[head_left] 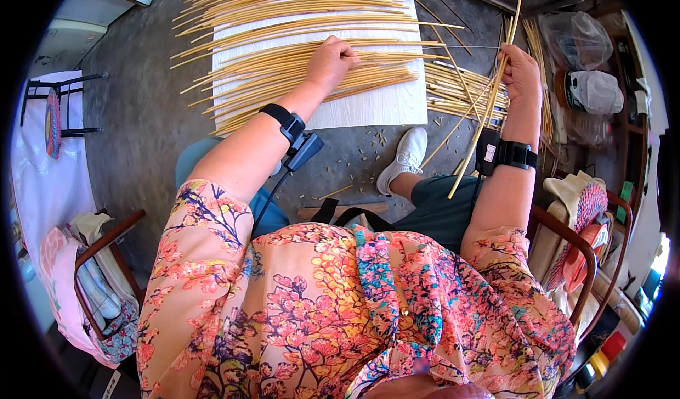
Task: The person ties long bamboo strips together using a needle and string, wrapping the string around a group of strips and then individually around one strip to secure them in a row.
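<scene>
Long, thin yellow reed stalks (283,50) lie side by side in rows across a white wood-grain board (361,108). My left hand (331,64) is closed over the middle rows, fingertips pinched together; what they hold is hidden. Toward the right, my right hand (520,69) is closed around a long reed stalk (489,101) that slants from the top edge down to near my knee. A thin thread (467,47) stretches taut between the stalks near my left hand and the fingers of my right hand. Both wrists wear black straps with small devices.
More cut stalks (464,94) lie crosswise beyond the board's right edge. Short clippings (361,159) litter the grey floor around my white shoe (411,154). A stool (57,119) stands at left. Plastic-wrapped items (593,91) and a chair with cushions (581,232) are at right.
</scene>
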Available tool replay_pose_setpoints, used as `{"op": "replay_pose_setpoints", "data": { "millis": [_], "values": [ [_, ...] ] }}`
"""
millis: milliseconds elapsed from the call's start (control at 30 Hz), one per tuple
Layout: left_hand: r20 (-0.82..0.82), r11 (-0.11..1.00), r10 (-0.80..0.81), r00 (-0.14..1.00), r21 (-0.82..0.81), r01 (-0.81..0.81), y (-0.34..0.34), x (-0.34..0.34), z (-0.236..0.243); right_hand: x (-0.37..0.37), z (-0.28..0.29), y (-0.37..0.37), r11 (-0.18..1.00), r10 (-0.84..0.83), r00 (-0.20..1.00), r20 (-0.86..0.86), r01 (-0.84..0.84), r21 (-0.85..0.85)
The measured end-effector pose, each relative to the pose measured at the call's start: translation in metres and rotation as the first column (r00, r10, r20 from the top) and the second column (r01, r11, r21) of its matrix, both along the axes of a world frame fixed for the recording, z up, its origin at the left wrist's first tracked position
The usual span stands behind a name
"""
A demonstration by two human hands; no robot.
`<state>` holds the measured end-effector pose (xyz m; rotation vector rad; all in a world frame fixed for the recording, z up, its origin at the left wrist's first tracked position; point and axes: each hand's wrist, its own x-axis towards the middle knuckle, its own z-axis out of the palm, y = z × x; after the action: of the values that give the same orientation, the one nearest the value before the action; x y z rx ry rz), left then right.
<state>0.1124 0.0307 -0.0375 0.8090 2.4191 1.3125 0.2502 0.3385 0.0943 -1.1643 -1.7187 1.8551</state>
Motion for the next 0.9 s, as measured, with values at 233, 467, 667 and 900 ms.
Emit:
{"op": "replay_pose_setpoints", "data": {
  "millis": [233,467,667,900],
  "values": [
    [0.071,0.972,0.108,0.992,0.2,-0.121,-0.015,-0.011,0.018,0.005,-0.012,0.001,0.992,0.125,0.982,0.141,-0.127,0.0],
    [-0.604,0.852,-0.183,0.776,-0.491,-0.181,-0.045,0.007,0.009,0.006,-0.024,0.009,0.99,0.139,0.973,0.186,-0.141,-0.003],
    [-0.497,0.808,-0.261,0.827,-0.582,-0.094,-0.061,0.012,-0.008,0.011,-0.05,0.023,0.996,0.093,0.963,0.251,-0.091,-0.018],
    [-0.514,0.778,-0.334,0.79,-0.624,-0.077,-0.068,0.013,-0.008,0.007,-0.071,0.028,1.0,-0.021,0.972,0.233,0.017,0.02]
  ]
}}
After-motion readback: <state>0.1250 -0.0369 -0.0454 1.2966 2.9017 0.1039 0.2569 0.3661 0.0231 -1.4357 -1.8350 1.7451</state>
